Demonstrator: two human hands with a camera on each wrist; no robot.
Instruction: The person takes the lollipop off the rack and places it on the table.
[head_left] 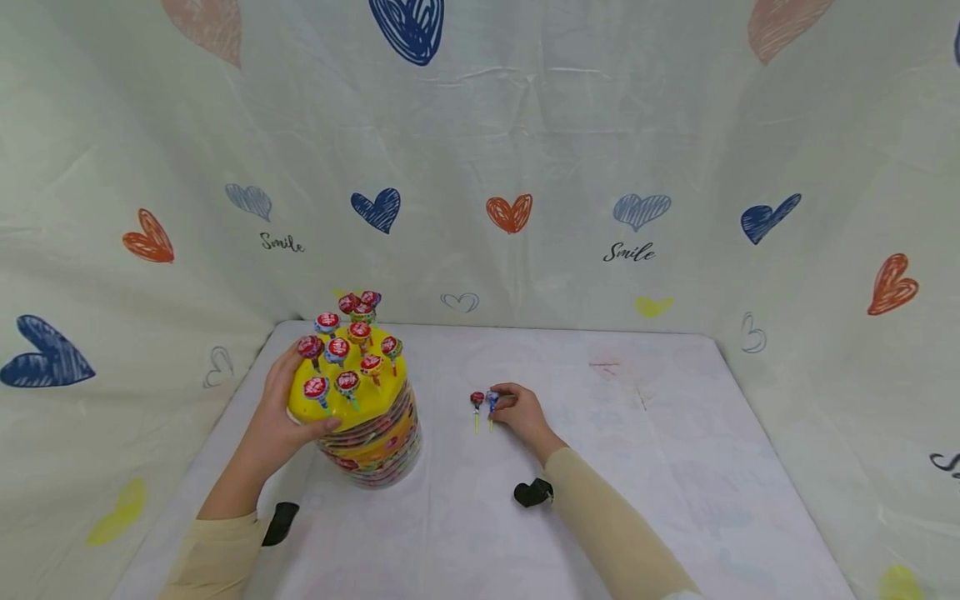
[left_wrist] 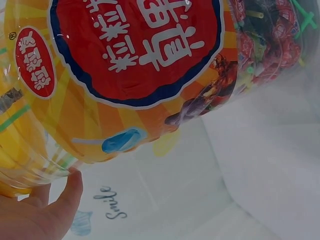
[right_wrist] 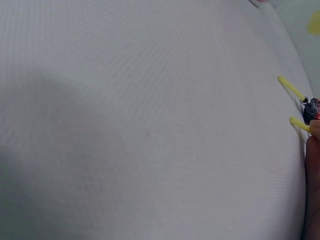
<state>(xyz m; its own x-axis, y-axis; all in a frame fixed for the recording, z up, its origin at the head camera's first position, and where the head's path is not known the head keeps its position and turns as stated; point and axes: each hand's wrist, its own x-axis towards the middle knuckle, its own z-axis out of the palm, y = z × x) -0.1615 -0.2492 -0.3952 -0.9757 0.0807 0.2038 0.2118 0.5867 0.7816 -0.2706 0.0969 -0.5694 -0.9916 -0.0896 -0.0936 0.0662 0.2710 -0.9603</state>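
Heart-print backdrop [head_left: 450, 142] in head view, behind lollipop jar [head_left: 378, 454]; white-covered table [head_left: 637, 500] beneath jar. Left hand [head_left: 281, 417] grips jar at yellow lid [head_left: 381, 397]; right of jar, right hand [head_left: 525, 418] pinches blue-wrapped lollipop [head_left: 492, 398], red-wrapped lollipop [head_left: 477, 398] beside it. Left wrist: jar before backdrop. Right wrist: white tablecloth [right_wrist: 150, 125], two yellow sticks [right_wrist: 291, 87].

White cloth [right_wrist: 150, 125], two yellow lollipop sticks [right_wrist: 290, 87], dark-and-red wrapper [right_wrist: 310, 111], hand [right_wrist: 313, 175] at right edge

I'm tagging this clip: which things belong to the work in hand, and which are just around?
In the work:
jar held by the left hand
lollipops in its yellow lid
red lollipop
blue lollipop at the right hand

Just around:
table
heart-patterned cloth
black wrist pieces
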